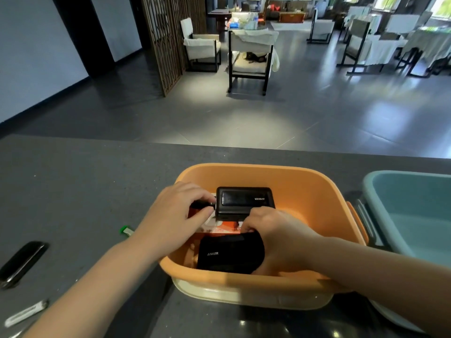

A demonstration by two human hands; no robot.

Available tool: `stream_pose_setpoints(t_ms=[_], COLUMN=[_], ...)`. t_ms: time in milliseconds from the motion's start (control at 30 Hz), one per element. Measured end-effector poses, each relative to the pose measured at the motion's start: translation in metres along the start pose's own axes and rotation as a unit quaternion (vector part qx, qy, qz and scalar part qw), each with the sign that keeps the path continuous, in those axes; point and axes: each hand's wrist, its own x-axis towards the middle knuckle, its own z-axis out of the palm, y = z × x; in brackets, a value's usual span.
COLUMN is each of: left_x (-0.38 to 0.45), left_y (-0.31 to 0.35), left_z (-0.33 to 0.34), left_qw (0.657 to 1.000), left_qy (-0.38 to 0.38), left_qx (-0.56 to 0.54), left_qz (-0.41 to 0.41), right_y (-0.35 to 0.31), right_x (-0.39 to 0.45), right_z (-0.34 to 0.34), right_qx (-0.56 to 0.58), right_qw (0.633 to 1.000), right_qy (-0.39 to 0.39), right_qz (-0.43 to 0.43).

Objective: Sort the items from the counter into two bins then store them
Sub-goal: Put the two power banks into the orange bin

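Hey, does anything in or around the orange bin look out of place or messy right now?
Nothing is spilled or broken. The black power bank sits tilted in the orange bin, propped on an orange-and-white packet, with both hands on it. A few small items, like the green-capped one, lie unsorted on the counter.

The bench [85, 191] looks like dark grey stone, matt and finely speckled, with a few glossy glints near its front edge. The orange bin [314, 191] is smooth plastic with a soft sheen, its lower outside wall paler cream. The teal bin [415, 196] beside it is the same smooth plastic. The upper power bank [244, 200] has a glossy black plastic face; the lower power bank [227, 254] looks matt black. Between them lies orange printed packaging [227, 226], shiny like coated paper or film. A black oblong object [22, 262] on the bench is glossy. The floor [317, 111] is polished grey tile, reflecting light.
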Motion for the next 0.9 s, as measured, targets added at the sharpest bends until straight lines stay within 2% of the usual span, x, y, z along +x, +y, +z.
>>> stream_pose_setpoints(t_ms=[267,367,600,900], left_x=[-0.001,-0.001,0.000,-0.002], left_y=[-0.003,-0.006,-0.009,-0.016], left_z=[0.003,0.004,0.007,0.006], left_qw=[1.000,1.000,0.999,0.984], left_qy=[0.004,0.009,0.022,-0.053], left_qx=[0.015,0.018,0.020,0.151], left_qz=[0.004,0.011,0.028,0.074], right_y=[-0.007,-0.002,0.001,-0.002], right_x=[0.022,0.024,0.025,0.016], right_z=[0.020,0.019,0.019,0.020], right_qx=[-0.129,-0.086,0.009,0.080], right_qw=[0.989,0.995,0.999,0.996], right_qy=[0.029,0.006,0.041,0.026], right_qz=[-0.065,-0.045,-0.031,-0.021])
